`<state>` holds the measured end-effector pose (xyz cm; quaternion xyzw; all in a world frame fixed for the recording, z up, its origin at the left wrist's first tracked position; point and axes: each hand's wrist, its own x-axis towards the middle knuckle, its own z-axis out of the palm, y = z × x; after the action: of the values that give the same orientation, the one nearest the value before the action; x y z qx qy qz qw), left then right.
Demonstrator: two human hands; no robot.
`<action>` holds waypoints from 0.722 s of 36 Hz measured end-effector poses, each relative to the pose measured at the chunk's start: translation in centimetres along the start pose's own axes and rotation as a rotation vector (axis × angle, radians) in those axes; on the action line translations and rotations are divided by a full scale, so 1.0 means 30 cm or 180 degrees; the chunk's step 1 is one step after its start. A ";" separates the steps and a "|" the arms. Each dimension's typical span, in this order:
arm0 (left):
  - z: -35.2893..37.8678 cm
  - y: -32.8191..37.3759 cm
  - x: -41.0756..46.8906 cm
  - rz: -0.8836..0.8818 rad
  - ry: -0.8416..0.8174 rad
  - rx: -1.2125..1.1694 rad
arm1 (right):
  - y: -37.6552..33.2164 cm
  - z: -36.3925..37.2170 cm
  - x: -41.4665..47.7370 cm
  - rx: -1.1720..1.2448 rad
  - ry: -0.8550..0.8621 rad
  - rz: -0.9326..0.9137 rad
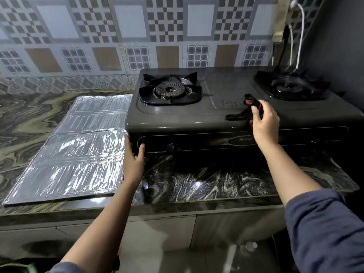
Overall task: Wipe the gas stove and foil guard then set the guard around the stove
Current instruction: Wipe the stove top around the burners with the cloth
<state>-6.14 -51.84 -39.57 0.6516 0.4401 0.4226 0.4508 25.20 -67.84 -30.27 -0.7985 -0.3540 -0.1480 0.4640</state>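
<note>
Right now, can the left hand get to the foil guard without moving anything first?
Probably yes. The left hand rests on the stove's front left corner, and the foil guard lies flat on the counter right beside it, with nothing on it or between them.

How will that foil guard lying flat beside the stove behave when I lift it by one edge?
The foil guard will probably flop and fold at the creases between its panels rather than lift as one stiff sheet. It looks thin, so likely very light and easily dented. Its glossy surface on the counter may let it slide when nudged.
</note>
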 end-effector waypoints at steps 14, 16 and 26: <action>-0.036 0.061 -0.013 -0.0121 0.0231 0.0039 | -0.231 0.122 -0.035 0.0544 -0.0216 -0.0603; -0.049 0.070 -0.012 -0.0149 0.0237 0.0039 | -0.279 0.149 -0.052 0.0628 -0.0307 -0.0710; -0.251 0.112 0.075 0.0103 0.0354 0.0495 | -0.584 0.306 -0.081 0.0973 -0.0621 -0.1249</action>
<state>-12.06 -48.76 -34.22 0.6671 0.4853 0.4299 0.3669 10.33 -55.53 -25.31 -0.6457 -0.5633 -0.1023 0.5053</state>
